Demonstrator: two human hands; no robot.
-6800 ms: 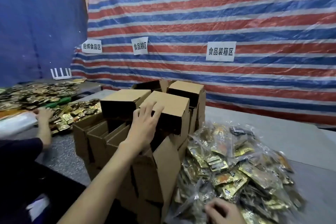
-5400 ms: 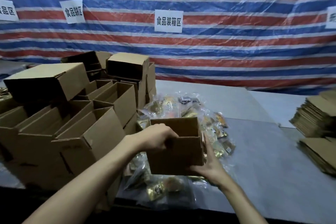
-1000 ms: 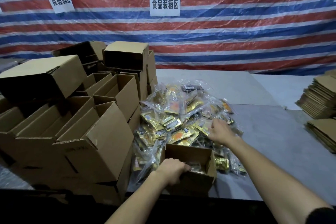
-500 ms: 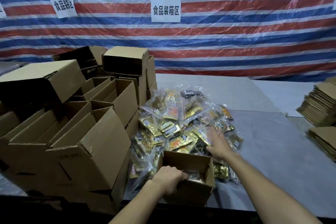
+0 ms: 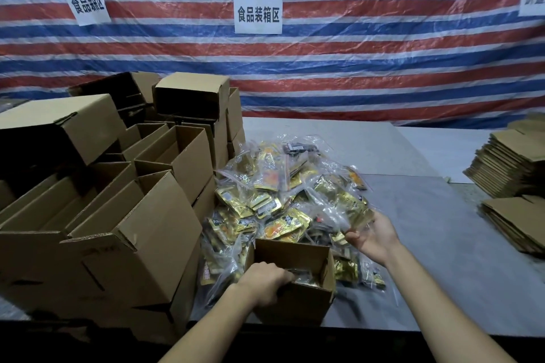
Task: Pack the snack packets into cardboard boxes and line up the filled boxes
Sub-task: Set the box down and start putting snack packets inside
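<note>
At the near edge of the grey tabletop [image 5: 436, 247] stands a small open box [image 5: 300, 300], top flaps up, with a few packets already lying inside it. The left hand [image 5: 265, 281] grips its near-left rim, fingers curled over the edge into the opening. Just behind the box and touching it, the pile of snack packets [image 5: 280, 200] (mostly gold sachets bundled in clear plastic) spreads across the middle of the tabletop. The right hand [image 5: 376, 237] is at the pile's right side, palm turned up, thumb and fingers closed on a clear bag [image 5: 352, 214] of gold sachets that lies against the heap. Along the tabletop's left edge a jumble of empty boxes [image 5: 124, 215] is stacked several high, some on their sides, its right flank touching the pile. Flattened cartons [image 5: 513, 165] sit in two stacks at the right edge, well apart from the hands. A striped tarp [image 5: 354, 74] with a paper sign [image 5: 258, 14] hangs behind.
</note>
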